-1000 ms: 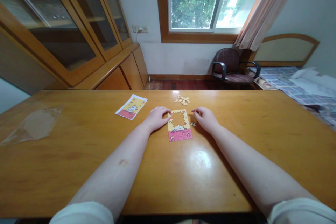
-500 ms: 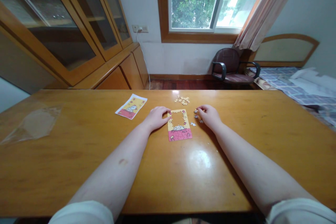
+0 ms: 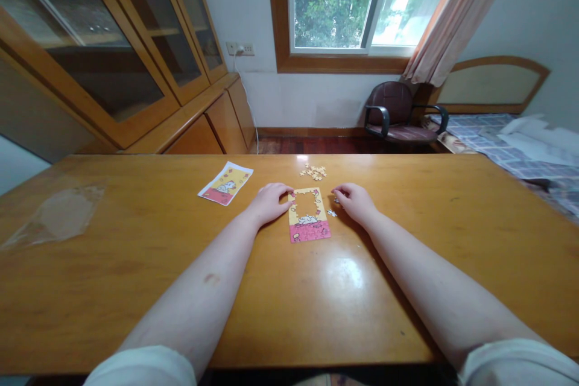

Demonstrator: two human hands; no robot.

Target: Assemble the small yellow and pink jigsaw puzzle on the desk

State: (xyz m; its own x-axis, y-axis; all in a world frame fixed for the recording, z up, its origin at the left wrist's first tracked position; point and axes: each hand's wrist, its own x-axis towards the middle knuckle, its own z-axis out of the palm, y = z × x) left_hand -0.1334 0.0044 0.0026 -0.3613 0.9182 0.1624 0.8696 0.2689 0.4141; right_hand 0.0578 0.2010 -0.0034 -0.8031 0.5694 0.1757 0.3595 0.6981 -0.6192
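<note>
A partly assembled jigsaw puzzle [image 3: 310, 232], yellow above and pink below, lies flat on the table with an unfilled gap in its upper middle. My left hand [image 3: 270, 202] holds its upper left edge, forefinger and thumb against the border. Just right of the puzzle, my right hand [image 3: 356, 200] is closed in a pinch on a small puzzle piece, mostly hidden by the fingertips. Below those fingers lies a loose puzzle piece [image 3: 332, 213]; others nearby are partly covered by the hand. Beyond the puzzle sits a small pile of pale puzzle pieces [image 3: 315, 172].
A picture sheet [image 3: 226, 183] in matching yellow and pink rests left of the puzzle on the wooden table [image 3: 181, 325]. A clear plastic bag [image 3: 58, 214] lies at the far left. Past the table stand a chair [image 3: 393, 111], a glass-door cabinet and a bed.
My right hand has shifted slightly left toward the puzzle, covering loose pieces that showed before. My left hand stays on the puzzle's edge.
</note>
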